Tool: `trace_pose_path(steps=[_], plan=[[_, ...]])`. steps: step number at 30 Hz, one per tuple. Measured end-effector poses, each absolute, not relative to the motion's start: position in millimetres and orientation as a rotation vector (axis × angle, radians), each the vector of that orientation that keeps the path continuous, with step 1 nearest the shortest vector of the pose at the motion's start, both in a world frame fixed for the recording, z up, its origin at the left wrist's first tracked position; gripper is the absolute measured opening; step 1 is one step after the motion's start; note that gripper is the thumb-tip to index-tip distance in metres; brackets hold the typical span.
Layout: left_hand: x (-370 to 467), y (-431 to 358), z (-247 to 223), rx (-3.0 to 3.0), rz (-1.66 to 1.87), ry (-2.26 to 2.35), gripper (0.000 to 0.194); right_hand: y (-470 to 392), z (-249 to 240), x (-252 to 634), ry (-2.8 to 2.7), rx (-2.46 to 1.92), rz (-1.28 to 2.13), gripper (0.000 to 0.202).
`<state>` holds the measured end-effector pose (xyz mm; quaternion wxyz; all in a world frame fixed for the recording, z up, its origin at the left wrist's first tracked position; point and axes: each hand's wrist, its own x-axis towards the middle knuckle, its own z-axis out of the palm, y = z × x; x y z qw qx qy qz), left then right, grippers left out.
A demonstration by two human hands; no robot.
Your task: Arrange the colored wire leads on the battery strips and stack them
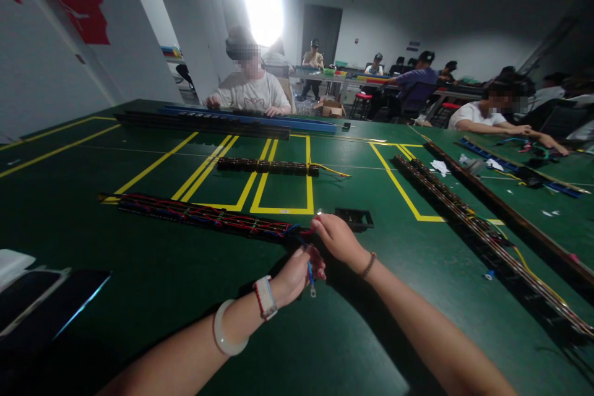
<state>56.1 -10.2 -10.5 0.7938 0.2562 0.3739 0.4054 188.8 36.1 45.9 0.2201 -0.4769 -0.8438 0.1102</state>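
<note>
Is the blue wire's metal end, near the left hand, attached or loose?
Loose: the metal end of the blue wire hangs by the left hand, joined to nothing visible.

We see a dim room with blown-out white glare (266,6) behind the seated co-worker (253,91). Pale sheen lies on the green tabletop (394,247), shadow darkens it beside our right forearm (413,315), and distant figures look soft.

The wires (310,268) are red, blue, perhaps black.
</note>
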Motion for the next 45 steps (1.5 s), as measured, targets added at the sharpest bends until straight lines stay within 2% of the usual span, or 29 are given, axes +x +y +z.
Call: trace_pose_path(steps=[4,8,12,15,18,20,25,29,34,38,45], plan=[[55,-9,-13,0.55,0.871,0.777,0.004,49,75,150,-2.46,-1.563,0.253,0.04],[52,-12,-7,0.544,0.897,0.659,0.018,54,80,109,-2.551,-1.643,0.095,0.036],[54,-11,-1,0.57,0.931,0.624,0.022,56,75,95,-2.552,-1.663,-0.013,0.03],[56,-9,-3,0.551,0.915,0.698,0.016,54,76,112,-2.538,-1.576,0.081,0.033],[55,-7,-5,0.551,0.879,0.768,0.004,49,76,146,-2.451,-1.351,0.367,0.038],[54,-7,-4,0.55,0.849,0.789,0.005,47,69,172,-2.314,-1.219,0.471,0.037],[53,-6,2,0.517,0.815,0.787,0.013,45,28,219,-2.2,-1.262,0.051,0.026],[52,-7,6,0.513,0.792,0.835,0.011,43,0,228,-2.33,-1.186,-0.134,0.029],[44,-11,10,0.639,0.74,0.943,0.005,42,-9,228,-2.376,-1.195,-0.137,0.032],[32,-11,16,0.927,0.665,1.067,0.01,42,-11,229,-2.366,-1.216,-0.105,0.032],[19,7,30,1.446,0.313,1.234,0.015,43,-16,232,-2.354,-1.236,-0.073,0.033]])
